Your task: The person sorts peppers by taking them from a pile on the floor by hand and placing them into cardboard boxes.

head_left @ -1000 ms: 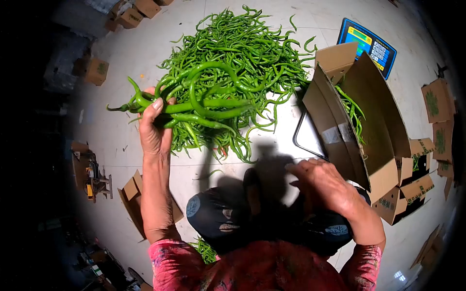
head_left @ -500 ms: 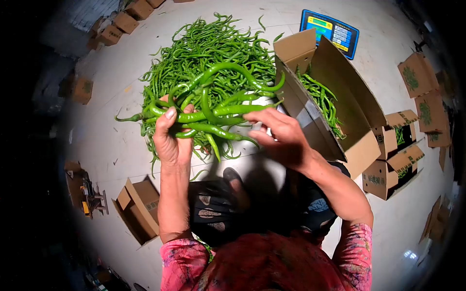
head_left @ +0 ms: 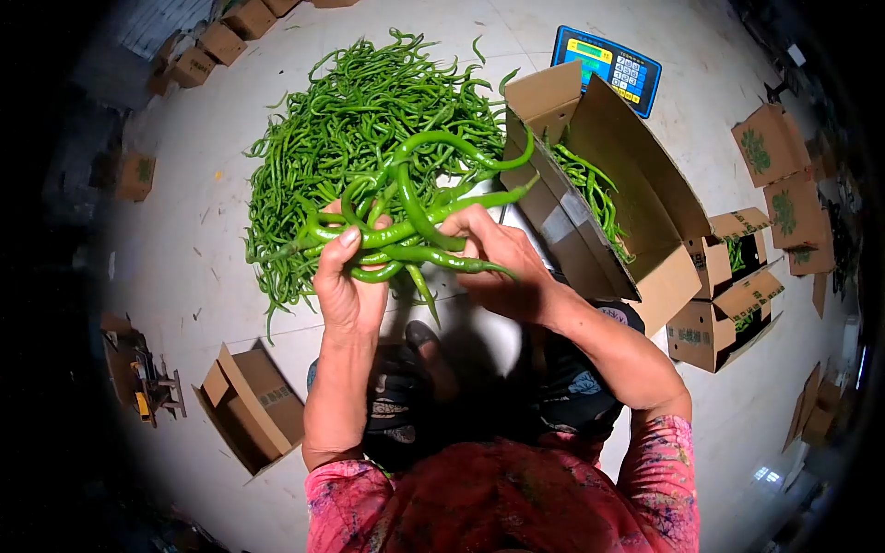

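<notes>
A loose bunch of long green chili peppers is held up in front of me, several of them curled and glossy. My left hand grips the bunch at its left end, thumb on top. At the right side of the bunch, my right hand has its fingers curled against the peppers; its fingertips are partly hidden. Behind the bunch, a big pile of green chili peppers lies on the floor. To the right of the pile stands an open cardboard box with more chili peppers inside.
A blue-framed scale display stands behind the open box. Two smaller boxes with peppers sit at the right, near several printed cartons. Another open box lies at lower left. More cartons line the far left.
My right hand has closed in on the bunch and now touches the peppers. The left hand and bunch have shifted slightly right, while the surroundings have slid left in view.
</notes>
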Motion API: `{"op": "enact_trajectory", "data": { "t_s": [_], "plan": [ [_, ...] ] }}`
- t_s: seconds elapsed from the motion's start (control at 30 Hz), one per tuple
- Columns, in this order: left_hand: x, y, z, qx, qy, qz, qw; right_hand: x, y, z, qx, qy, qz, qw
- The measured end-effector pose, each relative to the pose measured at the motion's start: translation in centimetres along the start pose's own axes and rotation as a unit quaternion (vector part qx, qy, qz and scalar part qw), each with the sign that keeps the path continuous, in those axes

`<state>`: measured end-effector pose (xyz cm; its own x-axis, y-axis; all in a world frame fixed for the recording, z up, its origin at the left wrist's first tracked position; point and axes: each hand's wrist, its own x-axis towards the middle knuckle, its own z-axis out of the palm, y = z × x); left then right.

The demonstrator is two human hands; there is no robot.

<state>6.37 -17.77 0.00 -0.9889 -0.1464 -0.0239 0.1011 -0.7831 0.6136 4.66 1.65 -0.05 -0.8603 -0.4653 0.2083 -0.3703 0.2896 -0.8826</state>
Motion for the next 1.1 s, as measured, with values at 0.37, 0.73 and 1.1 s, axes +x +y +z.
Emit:
{"op": "enact_trajectory", "data": {
  "t_s": [0.37,0.73,1.1],
  "plan": [
    [-0.1,0.5,-1.0,0.018,0.043,-0.023,0.999,0.3,2.3,-1.5,0.187,0.075,0.001,0.979],
    [-0.9,-0.5,-0.8,0.136,0.034,-0.051,0.989,-0.6,1.1,-1.1,-0.139,0.131,-0.118,0.974],
    [-0.5,-0.3,-1.2,0.124,0.054,-0.029,0.990,-0.8,0.9,-3.7,0.114,0.165,0.054,0.978]
  ]
}}
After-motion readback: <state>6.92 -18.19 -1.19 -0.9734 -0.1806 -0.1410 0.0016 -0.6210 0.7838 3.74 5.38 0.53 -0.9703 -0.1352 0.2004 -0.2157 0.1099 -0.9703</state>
